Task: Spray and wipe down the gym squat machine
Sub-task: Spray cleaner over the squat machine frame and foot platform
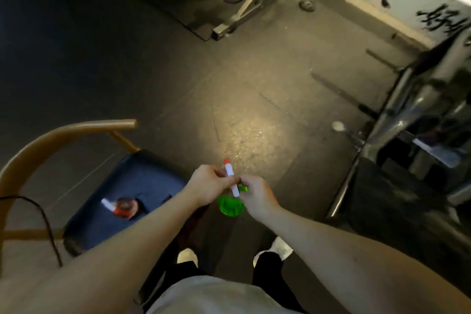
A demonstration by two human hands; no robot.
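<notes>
Left hand (pixel 209 183) pinching white sprayer (pixel 228 170) of green bottle (pixel 230 206), right hand (pixel 257 194) curled round its neck, held over floor (pixel 249 115) beside blue chair (pixel 142 181), red bottle (pixel 124 208) lying on its seat, machine (pixel 407 99) at right.

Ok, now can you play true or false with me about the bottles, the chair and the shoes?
1. The left hand and the right hand both hold the green spray bottle. True.
2. The nozzle tip of that bottle is blue. False: it is red-orange, on a white spray head.
3. A red spray bottle lies on the blue seat of the chair. True.
4. The person's shoes are black. False: they are white.
5. The wall has big black writing on it. True.
</notes>
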